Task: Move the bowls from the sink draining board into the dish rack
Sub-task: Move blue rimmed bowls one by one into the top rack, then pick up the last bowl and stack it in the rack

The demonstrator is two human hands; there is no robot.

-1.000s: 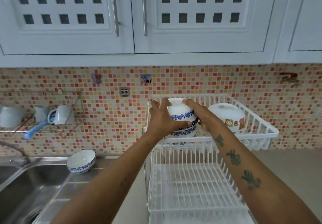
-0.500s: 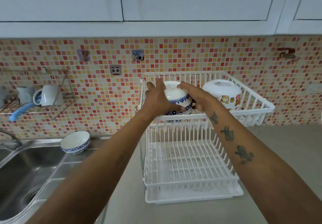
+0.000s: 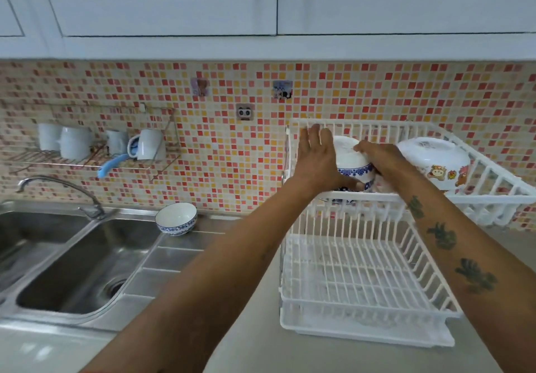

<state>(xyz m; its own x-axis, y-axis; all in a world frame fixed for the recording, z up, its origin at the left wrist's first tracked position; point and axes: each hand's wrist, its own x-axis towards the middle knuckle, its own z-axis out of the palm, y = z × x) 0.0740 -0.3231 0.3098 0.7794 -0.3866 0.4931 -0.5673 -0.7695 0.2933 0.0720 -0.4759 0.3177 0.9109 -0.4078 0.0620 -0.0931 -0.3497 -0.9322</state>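
Left of centre in the frame: one small white ceramic bowl with a blue patterned band (image 3: 176,218), upright, mouth facing up, resting on the ribbed stainless steel draining board (image 3: 174,252) beside the steel sink basin (image 3: 81,259). No long axis to speak of, being round. Probably light yet hard, brittle and slick with glaze, possibly wet; best taken by the rim and outer wall, thumb inside, or cupped from both sides.

Right of centre: left hand (image 3: 316,158) spread flat against the side of an inverted white bowl with blue banding (image 3: 352,162), foot upward, mouth downward, apparently stacked on another, of which only a blue-patterned edge showed below. Seated in the top tier of the white plastic two-tier dish rack (image 3: 374,197). Right hand (image 3: 380,159) cupped against the opposite side, pressing rather than clenched.

Far right: large white domed bowl with cartoon stickers (image 3: 435,159), also inverted, in the same tier. Lower tier bare.
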